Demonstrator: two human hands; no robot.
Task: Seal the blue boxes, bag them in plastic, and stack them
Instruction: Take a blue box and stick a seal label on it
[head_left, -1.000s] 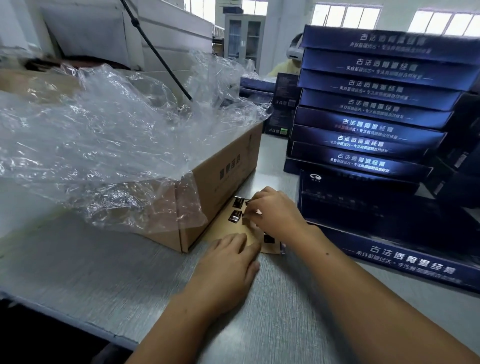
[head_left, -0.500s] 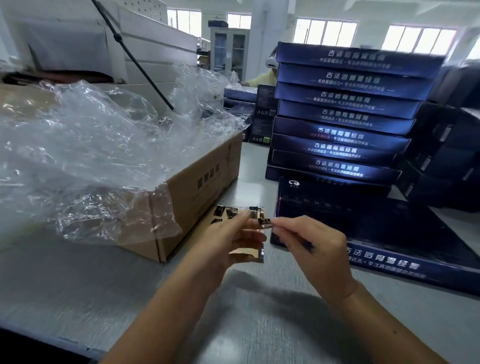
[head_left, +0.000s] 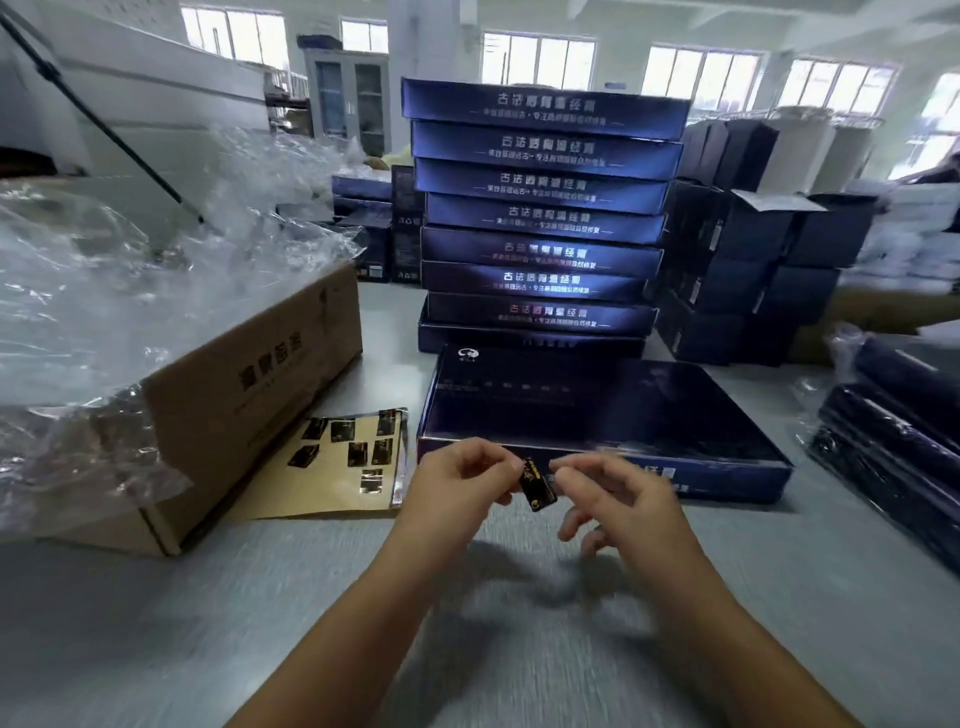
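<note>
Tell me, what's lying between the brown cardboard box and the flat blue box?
A tan sheet of dark stickers lies flat on the table between the cardboard box and the blue box, in the head view.

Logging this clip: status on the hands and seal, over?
Left hand, right hand pinching small black gold-printed sticker. Flat blue cardboard box lies just beyond. Nothing between them.

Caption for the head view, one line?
Left hand pinches a small black seal sticker, right hand beside it, near a flat dark-blue cardboard box.
</note>
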